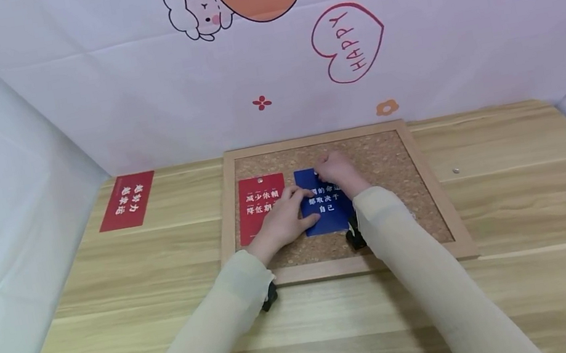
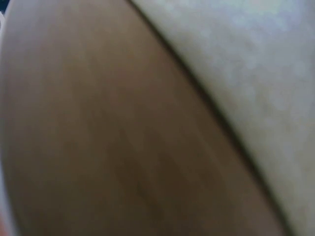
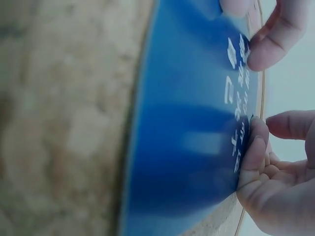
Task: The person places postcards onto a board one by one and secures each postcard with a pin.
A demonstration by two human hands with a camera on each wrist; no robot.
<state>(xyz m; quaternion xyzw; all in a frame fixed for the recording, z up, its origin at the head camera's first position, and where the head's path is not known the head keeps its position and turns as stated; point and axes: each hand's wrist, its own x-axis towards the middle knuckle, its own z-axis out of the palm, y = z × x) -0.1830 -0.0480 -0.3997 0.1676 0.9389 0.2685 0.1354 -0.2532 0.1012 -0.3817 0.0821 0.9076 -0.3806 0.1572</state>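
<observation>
"How does the room look through your feed?"

"I have pale sheeting (image 1: 136, 107) behind and at both sides, printed at the back with a lamb (image 1: 198, 6) and a red heart (image 1: 348, 42). Below runs a wood-grain table (image 1: 102, 306), a framed cork board (image 1: 387, 162) at its back."

"And the blue card (image 1: 324, 224)?"

"On the cork, right of a red card (image 1: 254, 206). The hands are apart: the left hand (image 1: 286, 216), fingers spread, touches its left side; the right hand (image 1: 340, 172) curls at its top, but whether it pinches anything I can't tell."

"Elsewhere?"

"Another red slip (image 1: 127, 201) lies far left."
</observation>
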